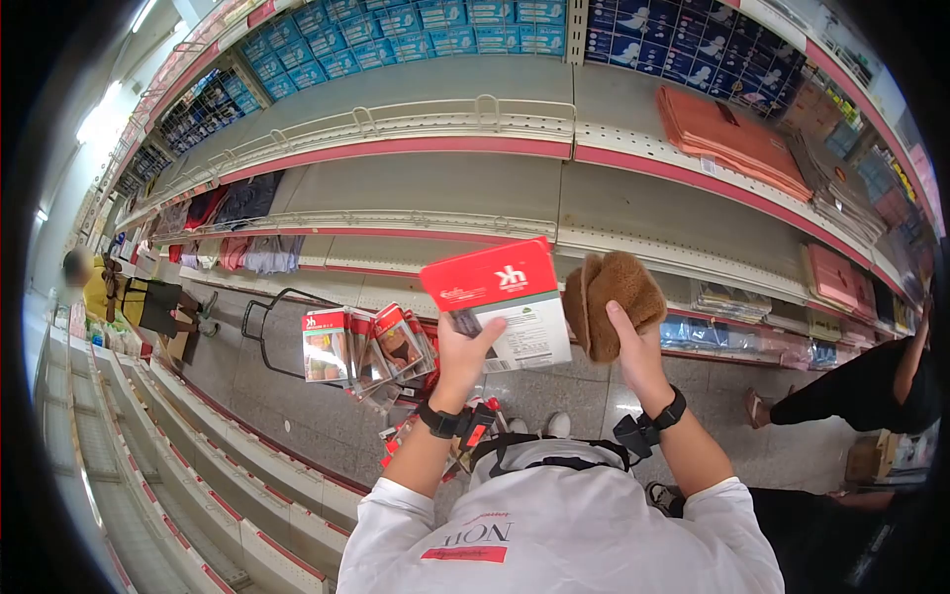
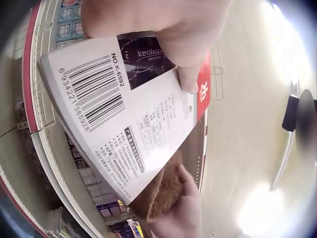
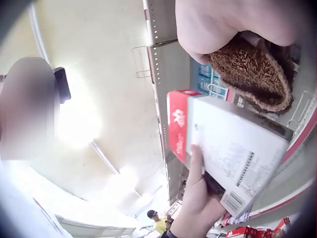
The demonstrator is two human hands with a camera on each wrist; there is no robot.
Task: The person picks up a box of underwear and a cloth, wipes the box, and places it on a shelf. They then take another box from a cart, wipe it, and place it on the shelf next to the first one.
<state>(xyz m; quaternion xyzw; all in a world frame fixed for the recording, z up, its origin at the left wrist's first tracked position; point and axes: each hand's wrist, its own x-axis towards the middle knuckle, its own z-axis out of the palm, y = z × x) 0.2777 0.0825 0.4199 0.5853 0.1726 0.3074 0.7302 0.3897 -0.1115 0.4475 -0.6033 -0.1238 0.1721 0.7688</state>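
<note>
Package (one) beside one pad

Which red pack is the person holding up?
The red and white pack gripped by the left hand, raised highest, its white barcode side showing. The other red packs sit bunched lower, to its left, in no hand.

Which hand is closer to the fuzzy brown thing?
Right. The right hand grips the fuzzy brown thing itself. The left hand is off to its left, holding the red-and-white box.
</note>
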